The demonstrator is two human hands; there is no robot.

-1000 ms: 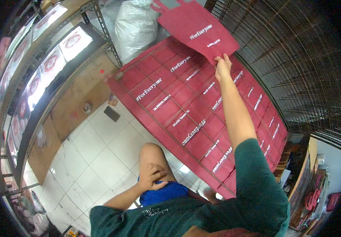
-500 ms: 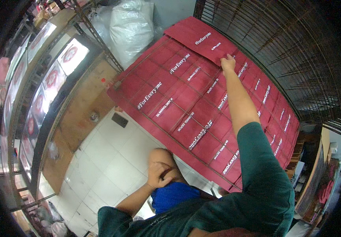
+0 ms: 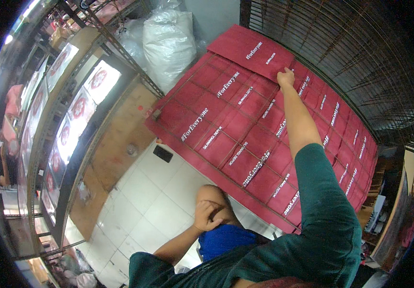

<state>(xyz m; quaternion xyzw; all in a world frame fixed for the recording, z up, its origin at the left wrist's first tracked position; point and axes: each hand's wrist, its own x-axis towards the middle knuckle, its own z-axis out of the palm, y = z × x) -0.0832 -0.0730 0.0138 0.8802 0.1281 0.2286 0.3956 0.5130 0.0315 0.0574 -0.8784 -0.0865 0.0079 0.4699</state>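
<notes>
My right hand (image 3: 286, 77) reaches to the far end of a wire rack. Its fingers are closed on the near right corner of a dark red fabric sheet (image 3: 250, 52) with white printing. That sheet lies on top of the rack's wires. More red printed sheets (image 3: 204, 114) show beneath the thin wire grid over the rest of the rack. My left hand (image 3: 208, 216) rests on my bent knee, fingers loosely curled, thumb apart, nothing in it.
Stacked wire racks (image 3: 346, 53) stand upright behind the sheets. A white plastic sack (image 3: 169, 48) leans at the far wall. On the left, a metal shelf frame carries printed pieces (image 3: 102, 79). A dark phone-like slab (image 3: 163, 153) lies on the white tiled floor (image 3: 144, 194).
The whole view has shifted, so things appear farther right and slightly lower. My right hand stays at the sheet's corner and my left hand stays on the knee.
</notes>
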